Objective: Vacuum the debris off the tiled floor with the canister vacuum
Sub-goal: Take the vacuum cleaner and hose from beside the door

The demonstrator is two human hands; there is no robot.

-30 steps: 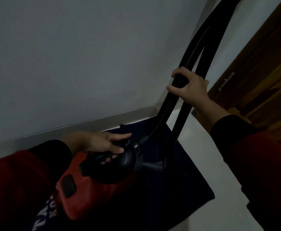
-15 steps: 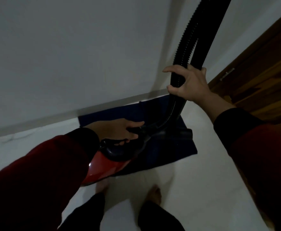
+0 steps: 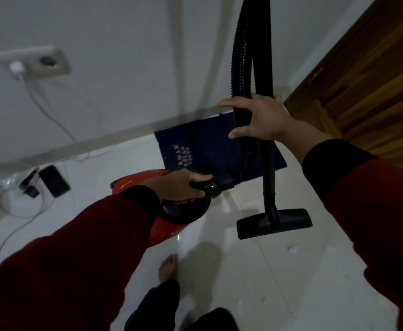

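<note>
The red canister vacuum (image 3: 167, 231) hangs above the white tiled floor (image 3: 255, 278), carried by its black handle, on which my left hand (image 3: 183, 185) is shut. A black ribbed hose (image 3: 239, 68) rises from the canister's front out of the top of view. Beside it a rigid black wand (image 3: 268, 163) drops to the flat floor nozzle (image 3: 274, 223), which sits just over the tiles. My right hand (image 3: 261, 118) wraps loosely around hose and wand together, fingers spread. Small pale specks of debris (image 3: 291, 249) lie on the tiles at the right.
A dark blue mat (image 3: 202, 149) with white lettering lies against the wall. A wooden door (image 3: 374, 87) stands at the right. At the left, a phone (image 3: 53, 180), white cables and a wall socket (image 3: 35, 62) with a charger. My bare foot (image 3: 168, 268) stands below the canister.
The view has pulled back and up. The canister has lifted off the mat toward me, and the wand's floor nozzle has come into view. My right hand's fingers have loosened around the hose.
</note>
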